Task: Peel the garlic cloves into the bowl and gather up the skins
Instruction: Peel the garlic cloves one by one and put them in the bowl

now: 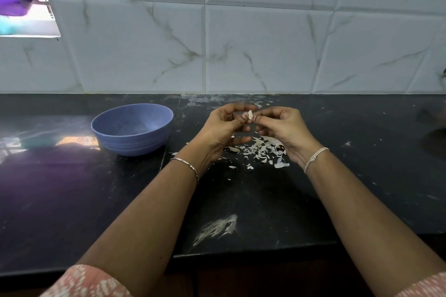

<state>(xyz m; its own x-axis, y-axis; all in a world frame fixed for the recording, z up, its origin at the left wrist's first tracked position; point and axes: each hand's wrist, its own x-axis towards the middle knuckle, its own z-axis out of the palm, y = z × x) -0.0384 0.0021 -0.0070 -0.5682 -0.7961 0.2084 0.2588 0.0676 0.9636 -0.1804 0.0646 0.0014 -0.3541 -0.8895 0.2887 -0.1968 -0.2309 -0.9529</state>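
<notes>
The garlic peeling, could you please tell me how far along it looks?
Done: loose skins lie strewn on the counter, so several cloves look peeled; whether any sit in the blue bowl cannot be told. In hand: the left hand and right hand pinch one garlic clove between them, above the skins. Left: the skins are scattered, not yet gathered.

Daylight pours in from the window (pixel 31 24) upper left, blown out white. It glares off the dark tabletop (pixel 60 176) at left; tile lines (pixel 205 50) bow toward the edges.
</notes>
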